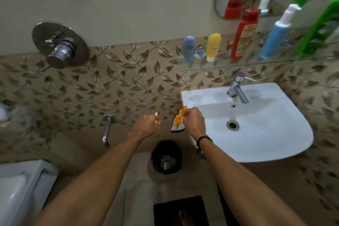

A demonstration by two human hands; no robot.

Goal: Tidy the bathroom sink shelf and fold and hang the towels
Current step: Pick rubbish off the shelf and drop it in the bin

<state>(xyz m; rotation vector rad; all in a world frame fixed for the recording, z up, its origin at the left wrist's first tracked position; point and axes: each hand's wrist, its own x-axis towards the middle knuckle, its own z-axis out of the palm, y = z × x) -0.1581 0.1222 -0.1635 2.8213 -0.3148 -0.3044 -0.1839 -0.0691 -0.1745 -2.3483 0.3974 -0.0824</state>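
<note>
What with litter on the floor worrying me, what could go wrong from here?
The orange sachet in the right hand and the small wrapper in the left hand hang well above the bin; light scraps dropped from there may drift past it onto the floor. The sachet could also land in the sink.

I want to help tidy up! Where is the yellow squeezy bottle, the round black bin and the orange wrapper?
Yellow plastic squeeze bottle [213, 47], head view, middle of its body.
Round black waste bin [176, 152], head view, right inner wall.
Orange crinkled wrapper [177, 122], head view, its middle part.
</note>
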